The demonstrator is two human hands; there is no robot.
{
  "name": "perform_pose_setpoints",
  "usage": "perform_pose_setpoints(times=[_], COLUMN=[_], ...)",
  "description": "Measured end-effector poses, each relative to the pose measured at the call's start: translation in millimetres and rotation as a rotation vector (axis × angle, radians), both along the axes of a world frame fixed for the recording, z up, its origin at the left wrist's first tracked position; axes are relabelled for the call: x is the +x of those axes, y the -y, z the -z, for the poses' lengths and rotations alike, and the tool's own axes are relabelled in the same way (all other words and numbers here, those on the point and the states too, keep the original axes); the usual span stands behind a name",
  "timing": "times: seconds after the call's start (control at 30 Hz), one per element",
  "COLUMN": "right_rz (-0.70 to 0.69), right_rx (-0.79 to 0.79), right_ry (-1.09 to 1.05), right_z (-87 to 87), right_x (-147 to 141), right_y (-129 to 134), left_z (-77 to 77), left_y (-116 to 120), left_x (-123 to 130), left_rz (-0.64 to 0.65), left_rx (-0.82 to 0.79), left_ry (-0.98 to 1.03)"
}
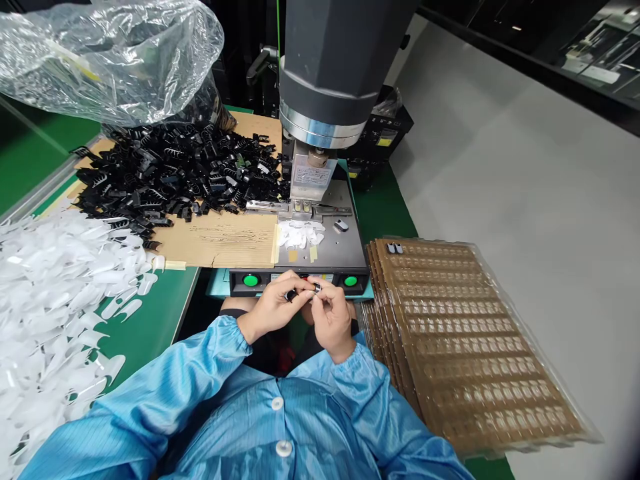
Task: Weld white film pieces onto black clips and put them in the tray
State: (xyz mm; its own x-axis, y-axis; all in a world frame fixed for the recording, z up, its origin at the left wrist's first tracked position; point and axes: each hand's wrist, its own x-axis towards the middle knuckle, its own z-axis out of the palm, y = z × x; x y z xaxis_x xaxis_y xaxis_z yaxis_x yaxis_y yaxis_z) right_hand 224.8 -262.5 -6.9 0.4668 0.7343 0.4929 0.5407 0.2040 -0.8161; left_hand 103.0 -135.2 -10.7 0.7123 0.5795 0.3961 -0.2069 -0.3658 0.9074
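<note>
My left hand [274, 305] and my right hand [333, 319] meet just in front of the machine base, fingers pinched together. Between them is a small black plastic part [291, 295], mostly covered by the fingers, so its exact shape is hidden. Both hands are closed on it. Beyond them, a little heap of white plastic pieces [300, 233] lies on the base under the press head [313, 175]. To its right rests one piece in black and white [341, 226].
Black plastic parts [185, 173] are heaped on cardboard [220, 243] at the back left, below a clear plastic bag [115, 60]. Many white pieces [60, 293] cover the left table. Green buttons [251, 280] flank my hands. Stacked trays [460, 340] stand right, two parts [395, 249] in the top one.
</note>
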Motion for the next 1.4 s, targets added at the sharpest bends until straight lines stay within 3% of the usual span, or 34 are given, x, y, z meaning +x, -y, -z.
perform_pose_setpoints(times=[0.63, 0.83, 0.93, 1.07, 1.2, 1.4], right_rz=[0.048, 0.049, 0.053, 0.131, 0.192, 0.082], right_rx=[0.128, 0.132, 0.051, -0.035, -0.143, -0.235], right_ry=[0.350, 0.392, 0.270, 0.086, 0.223, 0.336], right_z=[-5.4, -5.3, -1.5, 0.7, -5.7, -14.2], right_x=[7, 7, 4, 3, 3, -17], right_y=[2, 3, 2, -4, -14, -25], left_z=[-4.6, -3.8, -3.0, -2.3, -4.4, -3.9], left_y=[1, 2, 5, 11, 15, 14], left_x=[0, -2, 0, 7, 12, 13], left_rz=[0.037, 0.040, 0.009, 0.048, 0.132, 0.064], left_rx=[0.068, 0.009, -0.153, -0.588, -0.961, -1.133], left_ry=[0.054, 0.030, -0.005, 0.008, 0.101, 0.160])
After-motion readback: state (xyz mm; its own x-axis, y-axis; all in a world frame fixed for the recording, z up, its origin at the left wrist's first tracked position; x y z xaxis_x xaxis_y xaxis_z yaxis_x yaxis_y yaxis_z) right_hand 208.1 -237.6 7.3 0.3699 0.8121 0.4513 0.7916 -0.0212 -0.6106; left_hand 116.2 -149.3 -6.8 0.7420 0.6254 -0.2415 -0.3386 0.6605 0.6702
